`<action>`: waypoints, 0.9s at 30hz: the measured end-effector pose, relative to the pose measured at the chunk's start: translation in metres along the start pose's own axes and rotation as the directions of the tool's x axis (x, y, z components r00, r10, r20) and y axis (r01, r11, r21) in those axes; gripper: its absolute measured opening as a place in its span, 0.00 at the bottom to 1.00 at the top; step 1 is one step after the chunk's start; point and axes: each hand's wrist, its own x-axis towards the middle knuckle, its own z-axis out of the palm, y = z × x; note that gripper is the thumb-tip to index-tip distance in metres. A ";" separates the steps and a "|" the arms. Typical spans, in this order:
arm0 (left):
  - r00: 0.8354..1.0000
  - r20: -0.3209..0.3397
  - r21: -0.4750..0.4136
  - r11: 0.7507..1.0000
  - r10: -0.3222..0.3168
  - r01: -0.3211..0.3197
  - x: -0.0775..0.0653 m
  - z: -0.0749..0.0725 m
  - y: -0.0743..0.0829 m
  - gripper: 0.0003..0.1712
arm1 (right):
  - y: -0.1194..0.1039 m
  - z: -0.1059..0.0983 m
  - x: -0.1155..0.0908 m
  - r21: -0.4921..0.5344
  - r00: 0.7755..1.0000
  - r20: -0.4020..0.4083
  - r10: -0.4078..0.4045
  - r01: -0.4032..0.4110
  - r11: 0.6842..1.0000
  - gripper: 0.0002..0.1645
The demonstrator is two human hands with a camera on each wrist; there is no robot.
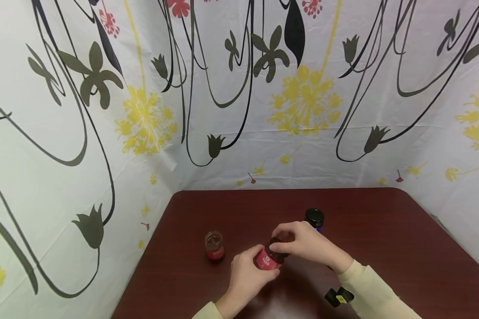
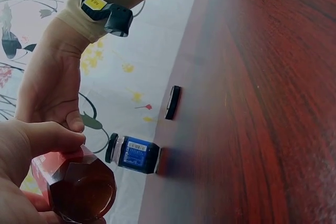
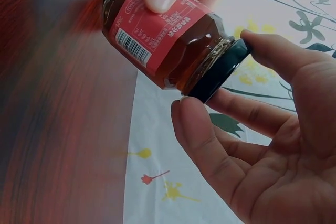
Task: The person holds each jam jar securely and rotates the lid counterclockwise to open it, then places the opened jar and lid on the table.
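My left hand grips a glass jar with a red label and amber-brown contents, thumb across the label. The jar is tilted, raised off the table. My right hand pinches the jar's black lid between thumb and fingers, and the lid sits on the mouth. In the head view the right fingers partly cover the lid. Whether the lid is loose or tight I cannot tell.
Left of the hands stands another red-labelled jar, with no lid on it. Behind the right hand is a blue-labelled jar with a black lid. A separate black lid lies on the dark red table. Patterned cloth hangs around it.
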 end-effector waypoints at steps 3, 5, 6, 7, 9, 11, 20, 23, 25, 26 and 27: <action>1.000 0.006 -0.015 1.000 -0.003 0.003 0.000 0.000 -0.001 0.25 | 0.000 0.000 0.000 -0.005 1.000 0.003 -0.007 0.007 1.000 0.21; 1.000 0.011 -0.028 1.000 -0.007 0.007 0.001 0.000 0.000 0.25 | 0.001 0.000 0.000 -0.012 1.000 0.001 -0.011 0.011 1.000 0.21; 1.000 0.014 -0.034 0.999 -0.010 0.010 0.001 -0.001 0.000 0.25 | 0.002 0.000 0.000 -0.016 1.000 -0.002 -0.012 0.012 1.000 0.20; 1.000 0.016 -0.040 0.999 -0.013 0.014 0.001 -0.001 -0.001 0.25 | 0.002 0.000 0.000 -0.020 1.000 -0.004 -0.013 0.013 1.000 0.20; 1.000 0.021 -0.047 0.999 -0.022 0.023 0.001 -0.001 -0.001 0.25 | 0.003 0.000 0.000 -0.028 1.000 -0.006 -0.022 0.021 0.999 0.20; 0.999 0.026 -0.051 0.998 -0.029 0.031 0.001 0.000 -0.002 0.25 | 0.004 0.001 0.000 -0.030 1.000 -0.004 -0.028 0.028 0.999 0.20; 0.999 0.027 -0.054 0.998 -0.035 0.036 0.000 0.000 -0.004 0.27 | 0.005 0.002 0.000 -0.018 0.998 0.017 -0.054 0.054 0.998 0.18; 1.000 0.017 -0.046 0.999 -0.023 0.023 0.000 0.000 -0.005 0.29 | 0.006 0.002 0.000 -0.023 0.998 0.014 -0.060 0.060 0.998 0.18; 1.000 0.014 -0.046 0.999 -0.022 0.023 0.000 0.000 -0.006 0.30 | 0.007 0.002 0.000 -0.035 0.998 0.012 -0.069 0.069 0.997 0.18; 1.000 0.017 -0.047 0.999 -0.025 0.026 0.000 0.000 -0.007 0.30 | 0.007 0.002 0.000 -0.038 0.997 0.014 -0.074 0.075 0.996 0.18; 0.999 0.020 -0.049 0.998 -0.029 0.030 0.000 0.001 -0.007 0.30 | 0.008 0.003 0.000 -0.043 0.997 0.014 -0.081 0.081 0.996 0.18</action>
